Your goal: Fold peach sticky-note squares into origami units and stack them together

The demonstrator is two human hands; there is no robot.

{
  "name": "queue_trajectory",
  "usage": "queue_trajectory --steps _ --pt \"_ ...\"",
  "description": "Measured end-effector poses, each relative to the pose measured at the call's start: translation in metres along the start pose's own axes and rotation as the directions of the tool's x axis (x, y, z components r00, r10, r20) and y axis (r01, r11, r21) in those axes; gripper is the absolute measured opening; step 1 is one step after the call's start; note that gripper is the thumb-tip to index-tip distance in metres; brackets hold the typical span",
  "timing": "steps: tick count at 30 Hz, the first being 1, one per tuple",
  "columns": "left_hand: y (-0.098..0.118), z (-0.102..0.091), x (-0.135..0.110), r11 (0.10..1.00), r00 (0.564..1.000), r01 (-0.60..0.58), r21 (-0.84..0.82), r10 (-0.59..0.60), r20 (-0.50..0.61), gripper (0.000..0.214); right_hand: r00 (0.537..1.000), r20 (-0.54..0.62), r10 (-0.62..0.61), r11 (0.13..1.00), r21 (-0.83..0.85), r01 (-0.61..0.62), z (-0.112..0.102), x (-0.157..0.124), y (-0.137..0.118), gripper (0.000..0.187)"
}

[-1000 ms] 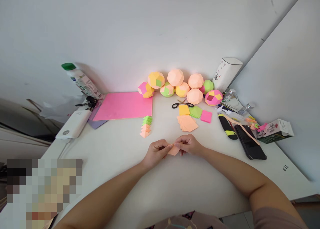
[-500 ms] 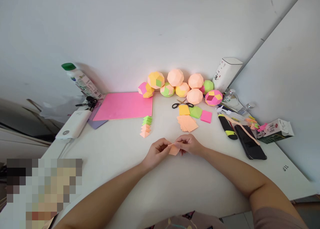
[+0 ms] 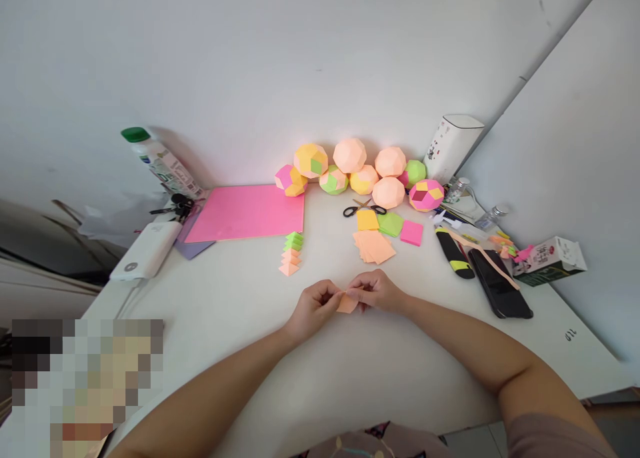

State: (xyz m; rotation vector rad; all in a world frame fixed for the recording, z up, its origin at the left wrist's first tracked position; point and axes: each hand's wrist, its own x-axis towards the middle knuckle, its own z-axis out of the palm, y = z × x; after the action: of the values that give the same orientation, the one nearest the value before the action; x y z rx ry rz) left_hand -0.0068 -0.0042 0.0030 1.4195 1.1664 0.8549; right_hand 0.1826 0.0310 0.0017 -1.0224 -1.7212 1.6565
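A small peach paper piece (image 3: 347,303) is held between both hands above the table. My left hand (image 3: 316,307) pinches its left side, and my right hand (image 3: 379,291) pinches its upper right side; the fingers cover part of it. Just beyond my hands lie fanned peach paper squares (image 3: 376,247). Behind these are a yellow sheet (image 3: 367,220), green sheets (image 3: 391,225) and a pink square (image 3: 411,233). To the far left of my hands stands a row of folded green and peach paper units (image 3: 291,256).
Several faceted paper balls (image 3: 350,156) line the wall, with scissors (image 3: 364,208) in front. A pink sheet (image 3: 245,213), a white power bank (image 3: 145,251) and a bottle (image 3: 165,165) lie left. A box cutter (image 3: 454,253), a phone (image 3: 499,285) and a carton (image 3: 553,261) are right.
My right hand has shifted very slightly left toward my left hand, and less of the peach paper shows between the fingers. Both hands keep their pinch. The view has moved a little.
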Motion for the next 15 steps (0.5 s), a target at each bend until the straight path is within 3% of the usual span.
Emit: queue_trajectory --steps 8,15 --pt "0.0045 -0.0037 -0.0006 1.000 1.000 -0.005 0.010 0.005 -0.007 0.034 1.000 0.003 -0.011 1.000 0.010 0.011 -0.0010 0.0012 0.0014 0.025" --pt "0.0030 0.0009 -0.0018 1.000 0.999 -0.009 -0.018 0.010 0.039 0.017 1.000 0.018 -0.010 1.000 0.001 0.010 0.0000 0.0003 -0.0006 0.025"
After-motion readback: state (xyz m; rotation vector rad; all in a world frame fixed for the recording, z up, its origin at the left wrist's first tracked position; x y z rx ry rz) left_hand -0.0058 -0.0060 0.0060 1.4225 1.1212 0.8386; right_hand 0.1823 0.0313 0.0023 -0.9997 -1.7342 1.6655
